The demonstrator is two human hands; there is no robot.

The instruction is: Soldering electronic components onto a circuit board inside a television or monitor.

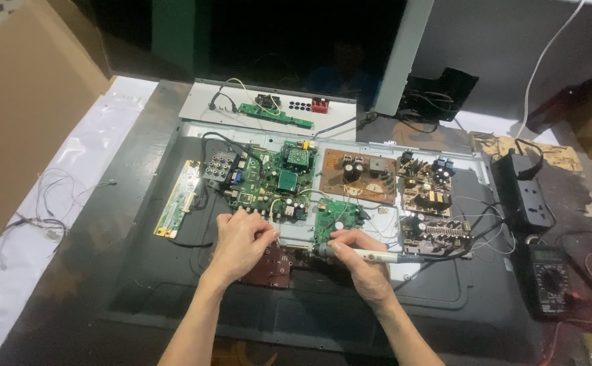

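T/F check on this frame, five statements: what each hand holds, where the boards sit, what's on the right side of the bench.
1. The right hand grips a pen-shaped soldering iron. True.
2. The left hand lies flat on the white sheet. False: it pinches a thin wire above the small dark red board.
3. A multimeter lies at the right. True.
4. The brown board sits left of the big green board. False: it sits to the right of the green board.
5. The black power strip lies beyond the multimeter. True.
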